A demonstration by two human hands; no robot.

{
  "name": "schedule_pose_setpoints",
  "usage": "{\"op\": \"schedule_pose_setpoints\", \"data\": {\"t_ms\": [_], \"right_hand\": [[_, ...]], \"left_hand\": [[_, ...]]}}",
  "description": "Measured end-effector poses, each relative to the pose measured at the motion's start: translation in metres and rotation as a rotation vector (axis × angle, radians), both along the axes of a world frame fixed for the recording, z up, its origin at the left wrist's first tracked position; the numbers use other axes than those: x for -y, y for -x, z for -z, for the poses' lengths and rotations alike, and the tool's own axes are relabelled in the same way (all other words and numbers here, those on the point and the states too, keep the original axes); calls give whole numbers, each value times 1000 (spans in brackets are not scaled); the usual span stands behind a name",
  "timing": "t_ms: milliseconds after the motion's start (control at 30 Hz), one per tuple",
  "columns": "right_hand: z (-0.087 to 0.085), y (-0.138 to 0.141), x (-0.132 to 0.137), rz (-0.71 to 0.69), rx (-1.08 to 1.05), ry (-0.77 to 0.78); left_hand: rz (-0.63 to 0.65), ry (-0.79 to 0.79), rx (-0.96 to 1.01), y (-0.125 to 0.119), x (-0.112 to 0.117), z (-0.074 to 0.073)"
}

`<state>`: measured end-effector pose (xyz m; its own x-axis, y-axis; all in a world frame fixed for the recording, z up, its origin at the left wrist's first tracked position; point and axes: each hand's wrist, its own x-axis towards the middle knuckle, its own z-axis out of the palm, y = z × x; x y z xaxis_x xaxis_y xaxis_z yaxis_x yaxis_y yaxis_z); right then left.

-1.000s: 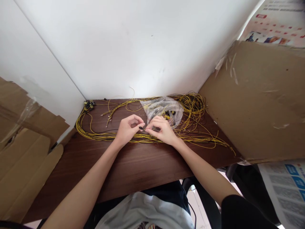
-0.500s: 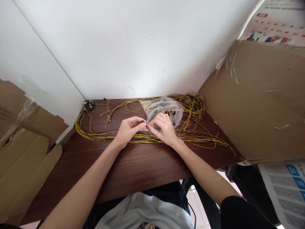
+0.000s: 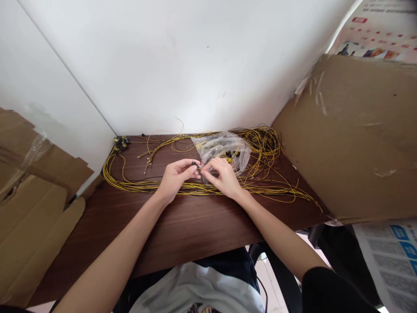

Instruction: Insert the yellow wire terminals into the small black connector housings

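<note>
Between the thumb and fingers of my left hand (image 3: 177,177) is a small black connector (image 3: 195,164); its finer details are too small to make out. Close beside it, my right hand (image 3: 223,174) pinches a thin yellow wire (image 3: 200,168) that meets the connector. Both hands are over the middle of the table, above a long bundle of yellow and black wires (image 3: 130,187). Behind the right hand lies a clear plastic bag (image 3: 213,145) with small black and yellow parts (image 3: 233,155) in it.
Tangled yellow and black wires (image 3: 265,141) are heaped at the back right of the brown table (image 3: 182,230). Black and yellow connectors (image 3: 121,142) sit at the back left corner. Cardboard (image 3: 358,143) stands on the right, more cardboard (image 3: 35,230) on the left. A white wall (image 3: 182,65) closes the back.
The black connector shows more clearly between the left fingers, and a bit of yellow wire is now visible between the hands. The right fingers have drawn in slightly; the wires on the table look unchanged.
</note>
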<state>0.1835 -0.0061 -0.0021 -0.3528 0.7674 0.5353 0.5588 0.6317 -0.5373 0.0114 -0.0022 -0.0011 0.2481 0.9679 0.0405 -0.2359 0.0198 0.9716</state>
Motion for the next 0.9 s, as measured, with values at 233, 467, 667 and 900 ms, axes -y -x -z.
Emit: {"op": "schedule_pose_setpoints", "data": {"t_ms": [233,467,667,900], "right_hand": [[-1,-1,0,1,39,-9],[2,-1,-2,29,104,-58],[1,-1,-2,30,86,-43],[-2,-1,-3,25,62,14]], "left_hand": [[-17,71,89,-3,1,-2],[-7,127,160,-5,2,1],[0,136,212,-6,0,6],[-6,160,238,-7,-2,8]]}}
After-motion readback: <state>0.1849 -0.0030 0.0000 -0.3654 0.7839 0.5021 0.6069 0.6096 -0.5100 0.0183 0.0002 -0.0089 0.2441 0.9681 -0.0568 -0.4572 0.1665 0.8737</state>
